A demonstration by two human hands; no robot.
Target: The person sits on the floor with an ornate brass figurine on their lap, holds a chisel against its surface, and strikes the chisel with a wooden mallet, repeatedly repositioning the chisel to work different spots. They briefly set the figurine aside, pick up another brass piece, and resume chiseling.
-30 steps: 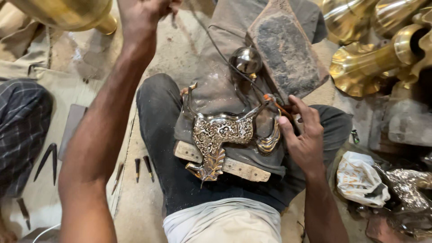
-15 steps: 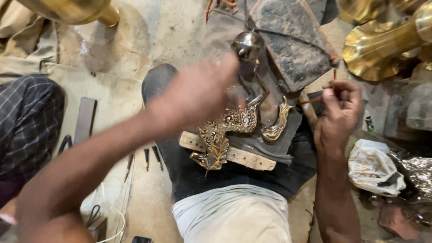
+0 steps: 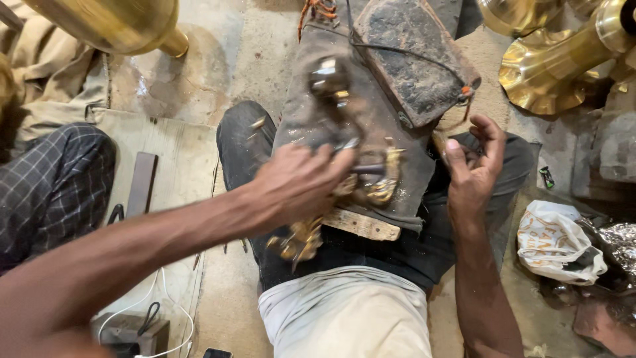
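Note:
My left hand is closed on an ornate brass casting that lies blurred across the grey cloth on my lap. Part of the casting shows at the hand's right, near a wooden strip. My right hand hovers to the right of the cloth, fingers curled around a thin tool whose shaft is mostly hidden. A dark, gritty rectangular block rests on the cloth above both hands.
Polished brass vessels stand at the top right, and another brass vessel at the top left. A crumpled white bag lies at the right. Another person's checked trouser leg is at the left, beside small tools on a board.
My left hand has come down from the top of the view onto the brass casting and taken hold of it. My right hand has lifted off the casting and moved right.

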